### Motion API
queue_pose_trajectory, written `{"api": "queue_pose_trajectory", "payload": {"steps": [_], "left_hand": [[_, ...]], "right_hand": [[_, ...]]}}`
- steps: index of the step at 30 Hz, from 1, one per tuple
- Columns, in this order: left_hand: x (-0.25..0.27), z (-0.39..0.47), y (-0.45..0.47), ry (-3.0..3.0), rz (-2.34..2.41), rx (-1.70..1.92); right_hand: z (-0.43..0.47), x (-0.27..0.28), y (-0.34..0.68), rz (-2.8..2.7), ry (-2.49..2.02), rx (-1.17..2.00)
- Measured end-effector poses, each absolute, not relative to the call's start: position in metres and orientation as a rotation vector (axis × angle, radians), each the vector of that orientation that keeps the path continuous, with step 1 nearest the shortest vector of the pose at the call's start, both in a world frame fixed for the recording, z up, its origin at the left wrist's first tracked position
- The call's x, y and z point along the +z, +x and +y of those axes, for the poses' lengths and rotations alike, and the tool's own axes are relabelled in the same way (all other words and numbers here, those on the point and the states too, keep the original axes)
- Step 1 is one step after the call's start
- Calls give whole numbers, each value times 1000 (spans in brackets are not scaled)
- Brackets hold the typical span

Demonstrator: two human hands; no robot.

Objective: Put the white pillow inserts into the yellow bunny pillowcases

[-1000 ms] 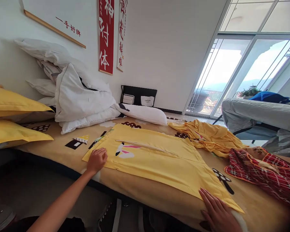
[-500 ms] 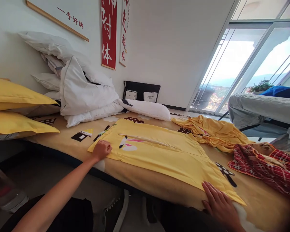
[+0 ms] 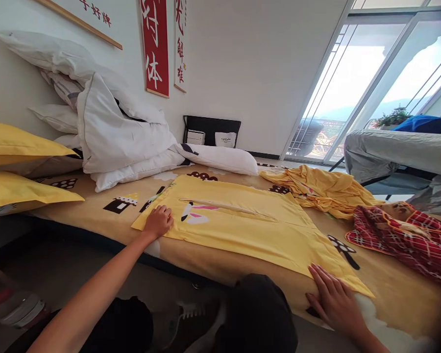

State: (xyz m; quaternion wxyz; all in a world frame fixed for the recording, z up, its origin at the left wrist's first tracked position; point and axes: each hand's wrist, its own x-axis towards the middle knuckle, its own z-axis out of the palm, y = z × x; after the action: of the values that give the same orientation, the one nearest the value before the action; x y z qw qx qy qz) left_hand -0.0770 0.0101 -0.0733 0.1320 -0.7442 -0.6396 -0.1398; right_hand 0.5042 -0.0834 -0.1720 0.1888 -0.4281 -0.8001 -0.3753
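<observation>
A yellow pillowcase [image 3: 242, 235] lies spread flat on the bed, with a long slit across its middle and a white-and-pink rabbit print near its left end. My left hand [image 3: 159, 221] rests at the left end of the cloth, its fingers curled closed on it; the fingertips are hidden. At the near right corner, my right hand [image 3: 332, 296] lies with fingers stretched out over the cloth's edge, its thumb apart and lower on the bed cover.
White pillows [image 3: 125, 132] are piled at the left behind yellow pillows [image 3: 25, 191]. Crumpled yellow cloth [image 3: 323, 189] and a red plaid cloth [image 3: 400, 240] lie on the right. A plastic bottle [image 3: 20, 309] stands low at the left. My dark-clothed knee [image 3: 259, 314] is beside the bed edge.
My knee has come up into view at the bed's near edge. The view has shifted slightly. Both hands stay at about the same spots on the pillowcase, which still lies flat.
</observation>
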Motion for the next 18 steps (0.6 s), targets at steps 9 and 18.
{"api": "queue_pose_trajectory", "payload": {"steps": [9, 18], "left_hand": [[-49, 48, -88, -2396, -1855, -215], [-54, 51, -94, -2615, -1780, -324]], "right_hand": [[-92, -162, 494, -2266, -1291, -1080], [-95, -160, 487, -2257, -1381, -960]]}}
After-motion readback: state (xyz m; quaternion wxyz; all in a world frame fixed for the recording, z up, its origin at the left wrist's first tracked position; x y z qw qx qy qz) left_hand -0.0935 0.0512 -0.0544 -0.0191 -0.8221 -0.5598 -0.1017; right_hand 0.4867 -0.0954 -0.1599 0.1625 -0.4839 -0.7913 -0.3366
